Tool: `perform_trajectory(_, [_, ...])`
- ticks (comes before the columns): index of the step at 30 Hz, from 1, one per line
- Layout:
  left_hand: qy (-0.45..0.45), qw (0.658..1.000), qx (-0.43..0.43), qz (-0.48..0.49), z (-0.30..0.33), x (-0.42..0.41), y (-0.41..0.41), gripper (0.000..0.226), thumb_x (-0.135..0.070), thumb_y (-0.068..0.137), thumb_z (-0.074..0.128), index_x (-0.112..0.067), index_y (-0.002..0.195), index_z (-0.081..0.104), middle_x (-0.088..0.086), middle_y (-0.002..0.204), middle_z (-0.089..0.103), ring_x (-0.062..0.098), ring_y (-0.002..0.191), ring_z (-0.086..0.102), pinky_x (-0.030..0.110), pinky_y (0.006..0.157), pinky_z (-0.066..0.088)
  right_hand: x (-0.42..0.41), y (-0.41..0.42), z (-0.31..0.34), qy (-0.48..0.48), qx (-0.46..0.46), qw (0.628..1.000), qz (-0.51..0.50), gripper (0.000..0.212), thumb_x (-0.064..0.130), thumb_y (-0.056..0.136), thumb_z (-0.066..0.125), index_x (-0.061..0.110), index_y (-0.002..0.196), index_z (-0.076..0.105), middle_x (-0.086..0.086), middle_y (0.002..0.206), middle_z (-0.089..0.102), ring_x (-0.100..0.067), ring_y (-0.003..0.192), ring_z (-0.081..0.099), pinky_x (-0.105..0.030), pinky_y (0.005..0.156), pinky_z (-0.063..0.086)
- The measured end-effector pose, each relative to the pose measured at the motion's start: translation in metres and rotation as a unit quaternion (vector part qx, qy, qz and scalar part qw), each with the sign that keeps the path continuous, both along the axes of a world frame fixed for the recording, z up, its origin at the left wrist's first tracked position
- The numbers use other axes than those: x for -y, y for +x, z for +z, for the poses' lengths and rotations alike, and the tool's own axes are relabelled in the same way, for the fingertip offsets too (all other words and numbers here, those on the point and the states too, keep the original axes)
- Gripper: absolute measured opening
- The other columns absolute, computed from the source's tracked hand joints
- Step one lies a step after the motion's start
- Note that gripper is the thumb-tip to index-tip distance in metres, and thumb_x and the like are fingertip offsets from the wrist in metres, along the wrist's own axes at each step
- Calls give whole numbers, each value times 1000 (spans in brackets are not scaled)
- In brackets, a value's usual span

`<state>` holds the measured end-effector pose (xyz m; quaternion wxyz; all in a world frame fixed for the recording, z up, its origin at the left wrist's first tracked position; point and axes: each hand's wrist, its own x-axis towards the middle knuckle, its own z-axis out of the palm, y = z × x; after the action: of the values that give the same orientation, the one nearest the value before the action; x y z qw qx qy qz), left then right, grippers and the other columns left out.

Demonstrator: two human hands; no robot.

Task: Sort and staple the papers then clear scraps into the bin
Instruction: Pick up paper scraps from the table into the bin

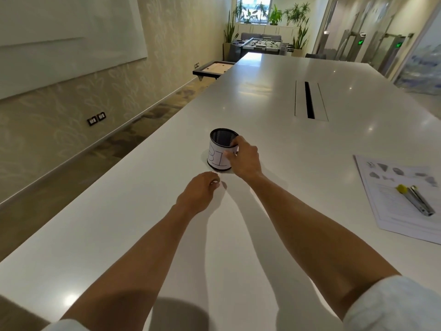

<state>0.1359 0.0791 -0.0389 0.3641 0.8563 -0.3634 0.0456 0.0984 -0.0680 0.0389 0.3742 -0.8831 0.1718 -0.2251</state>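
A small black mesh bin (220, 149) with a white paper label stands upright on the white table (274, 103). My right hand (243, 158) grips its right side and rim. Just in front of the bin, my left hand (199, 192) rests on the table with its fingers curled; something small and white may be pinched at the fingertips, but I cannot tell what. A stack of printed papers (403, 201) lies at the right edge of the view. On top of the stack lies a silver stapler (416, 199) with a yellow end.
A long cable slot (309, 100) is set into the table beyond the bin. The table's left edge runs diagonally, with carpeted floor (71, 168) and a wall beyond. A low game table (213, 68) and plants stand at the room's far end.
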Motion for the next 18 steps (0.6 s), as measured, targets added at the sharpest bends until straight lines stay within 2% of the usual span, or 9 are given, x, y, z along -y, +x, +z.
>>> perform_trajectory(5, [16, 1000, 26, 1, 2, -2, -4, 14, -2, 93, 51, -2, 94, 65, 11, 101, 65, 28, 95, 57, 32, 83, 44, 19, -28, 5, -12, 13, 1000, -6, 32, 17, 86, 67, 13, 117, 57, -12, 116, 68, -31, 105, 65, -40, 85, 55])
perform_trajectory(12, [-11, 1000, 4, 15, 0, -7, -18, 21, -2, 92, 52, -6, 105, 68, 8, 112, 66, 25, 105, 61, 25, 91, 42, 33, -65, -1, -29, 4, 999, 12, 27, 20, 86, 69, 16, 111, 59, -9, 113, 69, -30, 104, 65, -45, 87, 55])
perform_trajectory(15, [-45, 998, 26, 46, -1, -9, -25, 32, -18, 89, 59, -13, 120, 62, 6, 130, 59, 23, 125, 49, 33, 105, 35, 32, -74, -6, -35, 3, 999, 29, 25, 20, 86, 69, 16, 109, 59, -10, 113, 69, -30, 104, 65, -46, 86, 55])
perform_trajectory(18, [10, 994, -3, 108, -4, -10, -29, 58, -42, 88, 58, -18, 138, 43, 5, 146, 40, 21, 136, 35, 41, 112, 29, 30, -80, -11, -30, 1, 999, 36, 24, 20, 86, 69, 16, 108, 59, -11, 113, 69, -31, 104, 65, -46, 86, 54])
